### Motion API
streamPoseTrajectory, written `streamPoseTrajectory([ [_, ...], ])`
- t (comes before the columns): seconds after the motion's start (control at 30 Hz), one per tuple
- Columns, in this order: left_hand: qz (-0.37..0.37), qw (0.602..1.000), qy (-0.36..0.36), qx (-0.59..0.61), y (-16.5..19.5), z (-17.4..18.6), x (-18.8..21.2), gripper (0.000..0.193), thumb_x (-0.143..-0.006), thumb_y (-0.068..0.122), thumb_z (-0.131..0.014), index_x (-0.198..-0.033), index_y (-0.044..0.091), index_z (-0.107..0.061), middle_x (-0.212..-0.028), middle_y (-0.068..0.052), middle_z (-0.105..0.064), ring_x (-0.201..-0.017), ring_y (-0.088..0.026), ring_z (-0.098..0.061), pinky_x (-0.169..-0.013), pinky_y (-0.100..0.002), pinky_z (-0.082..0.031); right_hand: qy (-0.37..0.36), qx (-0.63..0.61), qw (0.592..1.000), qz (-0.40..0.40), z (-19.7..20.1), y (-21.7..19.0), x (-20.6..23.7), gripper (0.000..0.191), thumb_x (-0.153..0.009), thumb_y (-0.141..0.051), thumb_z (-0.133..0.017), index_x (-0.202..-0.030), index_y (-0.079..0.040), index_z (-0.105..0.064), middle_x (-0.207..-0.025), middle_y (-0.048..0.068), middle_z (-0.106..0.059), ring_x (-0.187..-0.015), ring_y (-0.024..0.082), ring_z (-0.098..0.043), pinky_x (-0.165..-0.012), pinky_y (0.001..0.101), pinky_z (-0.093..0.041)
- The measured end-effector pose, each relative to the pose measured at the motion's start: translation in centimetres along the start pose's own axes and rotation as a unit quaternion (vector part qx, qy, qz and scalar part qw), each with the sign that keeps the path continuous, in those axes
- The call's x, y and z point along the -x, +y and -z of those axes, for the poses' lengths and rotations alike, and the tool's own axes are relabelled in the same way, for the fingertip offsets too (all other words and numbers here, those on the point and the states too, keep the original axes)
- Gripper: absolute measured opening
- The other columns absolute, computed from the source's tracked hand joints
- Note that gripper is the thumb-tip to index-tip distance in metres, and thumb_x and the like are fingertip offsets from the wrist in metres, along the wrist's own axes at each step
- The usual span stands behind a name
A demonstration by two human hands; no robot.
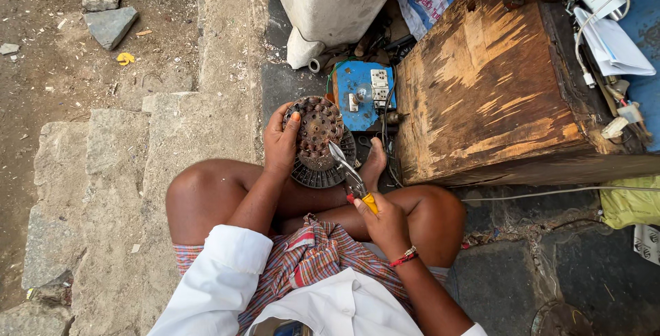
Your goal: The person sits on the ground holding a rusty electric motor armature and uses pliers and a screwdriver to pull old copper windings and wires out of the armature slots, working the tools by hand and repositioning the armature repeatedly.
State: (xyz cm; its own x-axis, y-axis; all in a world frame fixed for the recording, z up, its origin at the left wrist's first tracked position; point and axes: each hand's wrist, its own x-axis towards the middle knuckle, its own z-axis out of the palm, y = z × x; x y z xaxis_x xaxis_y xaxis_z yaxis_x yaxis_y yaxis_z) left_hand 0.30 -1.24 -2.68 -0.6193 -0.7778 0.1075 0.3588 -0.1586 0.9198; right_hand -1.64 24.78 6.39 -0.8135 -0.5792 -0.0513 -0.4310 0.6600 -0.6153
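Here pliers (pixel 352 178) slant up-left onto the round part (pixel 317 140).

The person wears a white long-sleeved shirt, its sleeves pushed back well above the fingers so the forearms are bare. Below the shirt sits a striped, checked cloth in red, pink, grey and white, bunched at the lap. The legs are bare from the thigh down, and one bare foot (pixel 375 159) shows. Just behind the fingers of the right hand (pixel 387 222), the wrist carries a red thread band with small pale beads (pixel 404 258). The left hand (pixel 281 142) is bare.
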Motion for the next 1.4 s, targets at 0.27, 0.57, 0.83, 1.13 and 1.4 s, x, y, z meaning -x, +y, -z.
streamPoseTrajectory([
  [0.27, -0.010, 1.000, -0.003, -0.022, -0.1, -0.1, 0.5, 0.040, -0.104, 0.026, -0.064, -0.134, -0.001, -0.060, -0.117, -0.007, -0.070, -0.106, -0.012, -0.064, -0.095, -0.028, -0.053, 0.014, 0.025, 1.000, 0.005, -0.9, -0.3, 0.4, 0.025, -0.092, -0.033, -0.070, -0.094, -0.010, -0.078, -0.075, 0.012, -0.059, -0.067, 0.029, -0.062, -0.060, 0.0419, -0.048],
  [0.57, -0.013, 0.999, 0.001, -0.049, -1.2, -0.2, 0.7, 0.038, -0.105, 0.024, -0.063, -0.133, -0.002, -0.060, -0.116, -0.007, -0.070, -0.107, -0.012, -0.064, -0.096, -0.028, -0.052, 0.024, -0.001, 0.999, 0.043, -1.5, 0.8, 0.5, 0.030, -0.093, -0.030, -0.072, -0.085, -0.002, -0.070, -0.080, 0.013, -0.066, -0.071, 0.030, -0.065, -0.062, 0.0411, -0.049],
  [0.83, -0.004, 1.000, -0.001, -0.009, -1.7, -0.1, 0.4, 0.038, -0.105, 0.022, -0.063, -0.134, -0.002, -0.059, -0.118, -0.008, -0.069, -0.107, -0.012, -0.063, -0.095, -0.028, -0.052, -0.001, -0.070, 0.997, 0.039, -2.2, 1.6, 0.4, 0.024, -0.092, -0.025, -0.073, -0.093, -0.001, -0.073, -0.081, 0.012, -0.072, -0.070, 0.022, -0.070, -0.062, 0.0356, -0.052],
  [1.13, -0.011, 0.994, -0.053, -0.096, -0.9, -0.4, 1.3, 0.041, -0.103, 0.026, -0.065, -0.134, 0.000, -0.061, -0.119, -0.010, -0.072, -0.109, -0.014, -0.065, -0.097, -0.030, -0.053, -0.073, -0.178, 0.979, -0.060, -2.9, 5.3, -1.1, 0.024, -0.094, -0.026, -0.072, -0.100, -0.003, -0.076, -0.072, 0.001, -0.071, -0.059, 0.010, -0.063, -0.055, 0.0263, -0.050],
  [1.4, 0.040, 0.998, -0.054, -0.020, -1.9, -1.0, 1.5, 0.040, -0.103, 0.024, -0.065, -0.132, -0.002, -0.061, -0.118, -0.007, -0.070, -0.106, -0.012, -0.063, -0.095, -0.028, -0.052, -0.159, -0.429, 0.879, -0.134, -4.9, 8.3, -2.2, 0.028, -0.098, -0.027, -0.067, -0.115, -0.004, -0.066, -0.113, 0.008, -0.069, -0.104, 0.015, -0.070, -0.089, 0.0395, -0.061],
])
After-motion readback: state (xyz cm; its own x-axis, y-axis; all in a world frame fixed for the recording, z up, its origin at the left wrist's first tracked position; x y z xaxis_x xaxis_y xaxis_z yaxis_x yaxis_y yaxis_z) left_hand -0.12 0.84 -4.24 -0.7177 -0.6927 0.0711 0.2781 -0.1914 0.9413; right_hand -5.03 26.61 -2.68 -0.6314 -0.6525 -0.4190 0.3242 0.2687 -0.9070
